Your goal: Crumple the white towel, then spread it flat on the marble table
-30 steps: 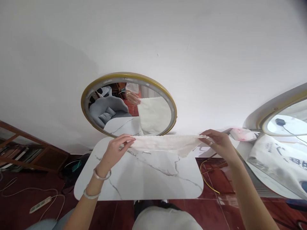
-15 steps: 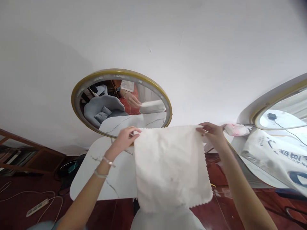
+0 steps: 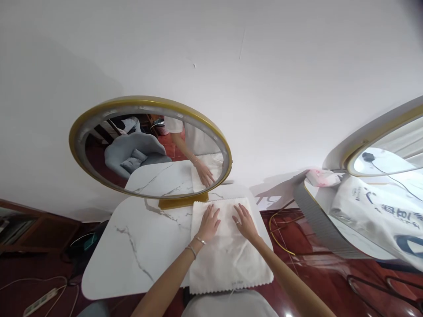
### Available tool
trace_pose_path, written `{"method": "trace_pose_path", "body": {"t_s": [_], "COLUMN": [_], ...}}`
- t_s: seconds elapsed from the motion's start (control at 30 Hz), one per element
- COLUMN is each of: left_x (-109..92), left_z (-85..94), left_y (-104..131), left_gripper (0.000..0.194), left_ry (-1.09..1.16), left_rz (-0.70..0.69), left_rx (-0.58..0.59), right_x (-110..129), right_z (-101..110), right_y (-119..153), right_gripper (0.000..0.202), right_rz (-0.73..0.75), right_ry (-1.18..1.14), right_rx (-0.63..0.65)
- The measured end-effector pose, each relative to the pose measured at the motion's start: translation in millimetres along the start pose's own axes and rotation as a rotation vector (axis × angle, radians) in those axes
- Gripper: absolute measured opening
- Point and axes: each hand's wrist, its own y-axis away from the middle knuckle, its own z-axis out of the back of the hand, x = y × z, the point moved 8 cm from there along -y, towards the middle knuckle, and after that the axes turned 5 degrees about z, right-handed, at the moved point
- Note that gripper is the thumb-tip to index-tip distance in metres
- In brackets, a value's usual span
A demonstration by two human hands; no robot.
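Note:
A white cloth with scalloped edges lies over the right part of a white marbled table, its near end reaching the table's front edge. Small dark print shows near its lower border. My left hand rests flat on the cloth's upper left, fingers spread. On the upper right of the cloth lies my right hand, also with fingers apart and a ring on one finger. Neither hand grips the fabric.
A gold-rimmed oval mirror stands at the table's back on a gold base. To the right, a second table bears a printed white cloth bag and a pink-and-white packet. A power strip lies on the floor at left.
The cloth was held up by its two upper corners and now lies on the table. Both hands have let go of the corners, come closer together and flattened on it.

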Motion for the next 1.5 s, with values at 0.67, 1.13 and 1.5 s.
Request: {"method": "trace_pose_path", "body": {"t_s": [0.67,1.13,1.5], "left_x": [-14.6,1.3,-36.7], "left_z": [-6.6,-10.7,-19.4], "left_y": [-110.8,-131.1,-122.5], "left_gripper": [0.055,0.049,0.054], "left_ry": [-0.035,-0.040,0.002], "left_rz": [0.044,0.256,0.212], "left_rx": [-0.245,-0.160,-0.236], "right_x": [-52.5,-34.7,-65.8], "right_z": [-27.6,-51.0,-13.6], "right_y": [-85.9,-127.5,-75.8], "right_gripper": [0.049,0.048,0.049], "right_rz": [-0.082,-0.010,-0.155], "right_ry": [0.472,0.333,0.461], "right_rx": [0.079,0.178,0.125]}}
